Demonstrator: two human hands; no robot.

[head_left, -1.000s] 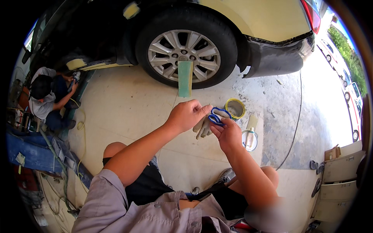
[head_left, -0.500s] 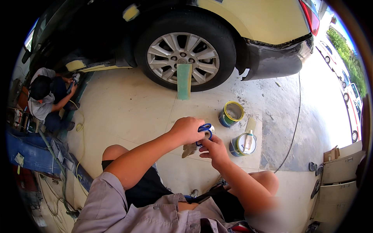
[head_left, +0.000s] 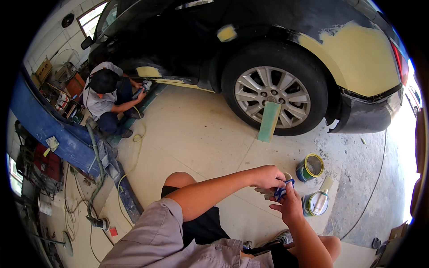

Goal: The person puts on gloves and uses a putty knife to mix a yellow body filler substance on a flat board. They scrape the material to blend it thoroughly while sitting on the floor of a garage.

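Above my knees, both hands are closed on a greyish, soiled work glove with a blue-edged cuff. My left hand pinches it from the far left side. My right hand grips the blue edge with thumb and fingers from the near right. Much of the glove is hidden by the hands. Just right of them on the floor stand an opened tin with a yellow rim and a second tin with a pale lid. A white tube lies across that lid.
A dark car with yellow filler patches spans the far side. Against its wheel leans a green sanding block. At left a co-worker crouches with a power tool. A yellow hose and cables cross the floor.
My view has swung to the left, so the car, tins and hands appear farther right. Both hands keep hold of the glove, whose blue edge has been turned between the fingers.
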